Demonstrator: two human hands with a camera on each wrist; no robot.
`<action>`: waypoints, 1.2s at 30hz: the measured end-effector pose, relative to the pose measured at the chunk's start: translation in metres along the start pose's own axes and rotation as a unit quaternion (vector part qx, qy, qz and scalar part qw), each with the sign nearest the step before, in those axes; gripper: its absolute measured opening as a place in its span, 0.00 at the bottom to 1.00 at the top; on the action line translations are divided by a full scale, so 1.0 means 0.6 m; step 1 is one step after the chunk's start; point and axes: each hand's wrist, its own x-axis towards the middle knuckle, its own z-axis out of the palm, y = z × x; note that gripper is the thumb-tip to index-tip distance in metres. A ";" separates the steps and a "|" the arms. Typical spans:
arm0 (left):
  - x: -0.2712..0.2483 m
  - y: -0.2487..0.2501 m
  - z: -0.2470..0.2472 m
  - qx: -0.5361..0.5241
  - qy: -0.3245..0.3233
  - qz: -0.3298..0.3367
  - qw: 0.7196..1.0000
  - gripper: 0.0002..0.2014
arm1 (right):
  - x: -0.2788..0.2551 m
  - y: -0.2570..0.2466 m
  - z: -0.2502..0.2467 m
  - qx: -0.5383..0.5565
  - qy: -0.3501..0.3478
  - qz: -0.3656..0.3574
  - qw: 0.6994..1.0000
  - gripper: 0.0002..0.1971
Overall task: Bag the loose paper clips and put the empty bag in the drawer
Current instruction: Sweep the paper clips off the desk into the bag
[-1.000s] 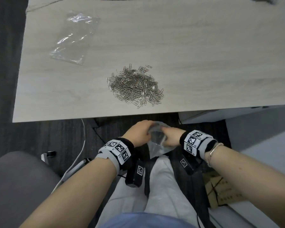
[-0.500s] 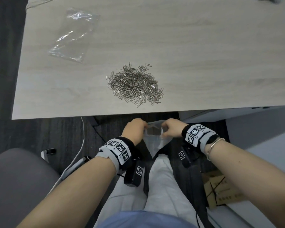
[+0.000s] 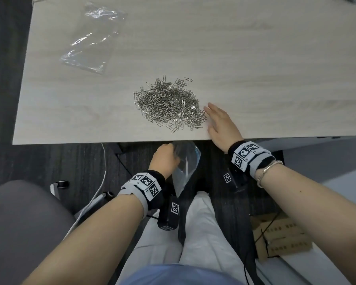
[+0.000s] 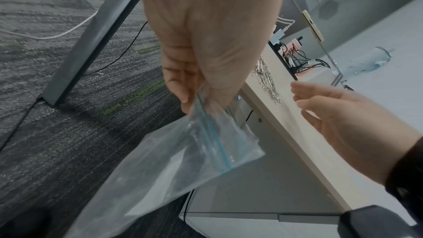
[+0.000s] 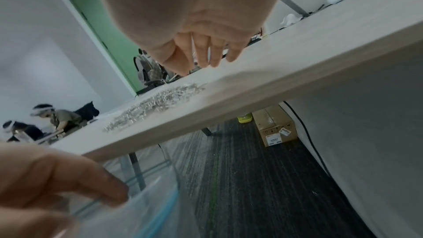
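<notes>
The left hand [image 3: 164,159] hangs just under the desk [image 3: 255,58] edge, thumb and fingers pinched on one lip of a clear zip bag [image 3: 184,167], right at the blue seal strip, so the rest of the bag droops below the grip with its mouth gaping a little. The right hand [image 3: 220,124] lies above and beyond that grip on the desk top, fingers straight and spread, holding nothing, its fingertips right at the near side of the paper clips [image 3: 169,103]. Those clips look light, hard and slippery, a loose heap that would scatter if scooped; sweeping them toward the edge with a flat hand seems the safer way. The bag is thin, limp film, so it wants holding at the lip to stay open beneath the edge. A second clear bag [image 3: 90,38] lies flat far beyond the grip, well apart from the heap
</notes>
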 end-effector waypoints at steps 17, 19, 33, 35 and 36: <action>0.003 0.006 0.012 -0.085 0.013 0.015 0.996 0.10 | -0.033 -0.001 0.046 -0.118 -0.080 -0.042 0.989 0.31; 0.004 0.006 0.016 -0.101 0.021 0.012 0.995 0.09 | -0.039 -0.005 0.052 -0.129 -0.094 -0.070 0.985 0.31; -0.002 0.013 0.015 -0.152 0.040 0.015 0.987 0.10 | -0.058 -0.005 0.045 -0.039 -0.095 -0.155 0.983 0.29; -0.005 0.011 0.012 -0.141 0.044 0.010 0.989 0.11 | -0.031 -0.010 0.034 -0.050 -0.065 -0.105 0.991 0.30; -0.006 0.008 0.011 -0.138 0.047 0.006 0.989 0.12 | -0.018 -0.013 0.032 -0.060 -0.060 -0.087 0.993 0.29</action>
